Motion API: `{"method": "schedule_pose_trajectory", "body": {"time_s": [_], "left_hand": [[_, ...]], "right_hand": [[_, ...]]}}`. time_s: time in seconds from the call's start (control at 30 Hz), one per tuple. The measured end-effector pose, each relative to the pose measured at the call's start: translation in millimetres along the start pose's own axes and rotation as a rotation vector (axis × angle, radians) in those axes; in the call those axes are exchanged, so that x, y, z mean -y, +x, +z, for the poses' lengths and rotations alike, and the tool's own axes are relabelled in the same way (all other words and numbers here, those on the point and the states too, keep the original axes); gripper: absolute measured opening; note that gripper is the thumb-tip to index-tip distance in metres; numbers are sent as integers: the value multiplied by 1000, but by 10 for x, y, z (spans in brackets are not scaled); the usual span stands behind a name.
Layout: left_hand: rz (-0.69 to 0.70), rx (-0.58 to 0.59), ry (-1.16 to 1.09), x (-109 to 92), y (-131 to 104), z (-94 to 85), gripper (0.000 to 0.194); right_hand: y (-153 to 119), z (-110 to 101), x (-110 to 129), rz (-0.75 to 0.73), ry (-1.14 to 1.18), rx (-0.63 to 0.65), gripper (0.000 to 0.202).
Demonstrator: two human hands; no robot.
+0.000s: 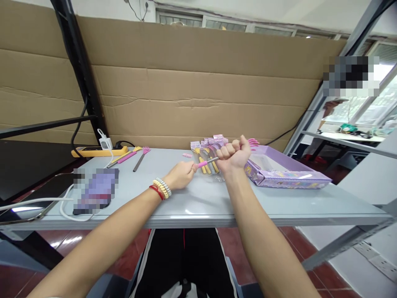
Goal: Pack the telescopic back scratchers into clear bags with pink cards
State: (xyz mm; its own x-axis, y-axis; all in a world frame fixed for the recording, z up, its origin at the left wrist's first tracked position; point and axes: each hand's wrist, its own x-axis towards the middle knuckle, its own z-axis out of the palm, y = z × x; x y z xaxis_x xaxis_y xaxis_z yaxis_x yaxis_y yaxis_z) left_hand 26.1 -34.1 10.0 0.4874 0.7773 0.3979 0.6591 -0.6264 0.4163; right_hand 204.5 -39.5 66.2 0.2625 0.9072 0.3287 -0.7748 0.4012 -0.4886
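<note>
Between my hands is a back scratcher [206,163] with a pink grip and a silver shaft. My left hand [180,174] is closed around its pink handle end. Around the shaft, farther right, my right hand [234,156] makes a fist. A pink claw head [253,142] shows just past that fist; whether it belongs to the held back scratcher I cannot tell. Several yellow back scratchers [207,156] in clear wrapping with pink labels lie behind my hands. At the back left rest a pink back scratcher [143,159] with a dark shaft and others beside it.
A purple open display box [291,180] stands right of my right hand. On the left of the grey table [198,207] are a blurred purple item [96,192], a white cable [66,209] and a yellow power strip [89,152]. Cardboard [201,91] backs the table.
</note>
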Motion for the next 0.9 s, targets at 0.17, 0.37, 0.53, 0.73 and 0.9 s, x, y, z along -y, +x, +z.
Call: {"method": "schedule_pose_trajectory", "body": {"time_s": [0.17, 0.37, 0.53, 0.73, 0.9], "left_hand": [[21, -3, -69, -18, -9, 0, 39], [32, -11, -95, -68, -10, -27, 40], [44, -11, -155, -169, 26, 51, 46], [62, 65, -273, -227, -22, 73, 50], [40, 86, -330, -302, -69, -18, 51]], "right_hand": [[-175, 115, -339, 5, 19, -26, 59], [-227, 118, -333, 11, -37, 64, 62], [-192, 41, 25, 37, -60, 281, 48], [-140, 97, 55, -29, -64, 257, 59], [-204, 189, -55, -72, -81, 167, 63]]}}
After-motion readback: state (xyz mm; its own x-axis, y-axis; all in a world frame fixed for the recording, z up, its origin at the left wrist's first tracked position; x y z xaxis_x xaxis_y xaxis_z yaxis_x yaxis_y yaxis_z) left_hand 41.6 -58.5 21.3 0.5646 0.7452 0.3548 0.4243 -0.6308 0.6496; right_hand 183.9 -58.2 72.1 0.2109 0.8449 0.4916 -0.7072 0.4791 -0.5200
